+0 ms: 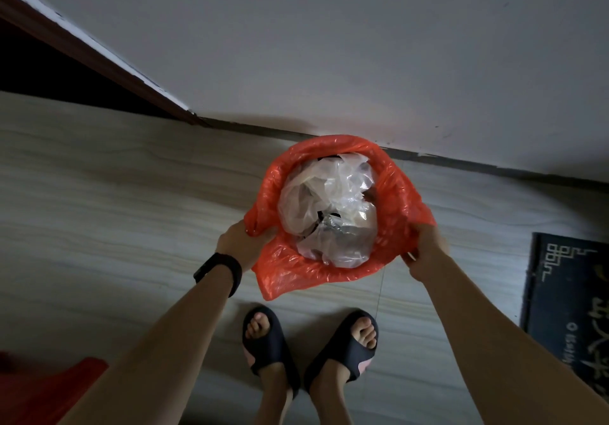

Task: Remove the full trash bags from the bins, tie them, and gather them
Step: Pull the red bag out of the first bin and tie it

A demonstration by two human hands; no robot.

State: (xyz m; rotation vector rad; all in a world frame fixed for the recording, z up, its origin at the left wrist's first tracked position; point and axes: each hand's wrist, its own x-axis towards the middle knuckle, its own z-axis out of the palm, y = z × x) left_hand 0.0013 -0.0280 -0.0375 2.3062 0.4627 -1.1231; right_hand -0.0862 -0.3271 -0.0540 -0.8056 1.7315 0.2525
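Note:
A red plastic trash bag [392,190] stands on the floor against the wall, its mouth wide open. Crumpled clear plastic waste [326,200] fills it to the top. The bin under the bag is hidden by the red film. My left hand [242,243] grips the bag's rim on the left side, with a black watch on that wrist. My right hand [425,250] pinches the rim on the right side. Both hands hold the film stretched outward.
A grey wall [329,45] rises just behind the bag. A dark doormat [566,296] lies at the right. A red object [75,381] shows at the bottom left corner. A brown door frame [92,52] runs at the left. My feet in dark slippers [270,342] stand below the bag.

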